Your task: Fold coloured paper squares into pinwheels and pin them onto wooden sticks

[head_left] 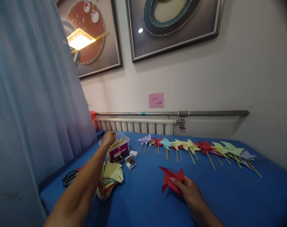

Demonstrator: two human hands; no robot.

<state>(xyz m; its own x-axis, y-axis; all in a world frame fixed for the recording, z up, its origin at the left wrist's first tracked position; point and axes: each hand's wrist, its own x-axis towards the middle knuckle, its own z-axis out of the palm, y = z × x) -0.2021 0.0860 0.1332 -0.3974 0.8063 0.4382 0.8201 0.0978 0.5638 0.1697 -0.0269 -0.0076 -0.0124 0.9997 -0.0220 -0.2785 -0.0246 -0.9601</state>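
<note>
My right hand [189,189] pinches a red paper pinwheel [168,181] above the blue-covered table, thumb on its middle. No stick shows on this pinwheel. My left hand [109,138] reaches far forward over a clear plastic box [125,140] of thin wooden sticks [117,143]. Its fingers are closed, and whatever they hold, if anything, is hidden. Below the left forearm lies a stack of cut paper sheets [112,172], yellow on top. Two small open boxes [130,162] of tiny parts and a small white box [133,153] stand beside the plastic box.
Finished pinwheels on sticks [188,145] lie in a row along the back and right of the table [143,201]. Black-handled scissors [70,177] rest left of my forearm. A blue curtain [39,94] hangs at the left. Behind the table runs a pipe [157,113] over a radiator.
</note>
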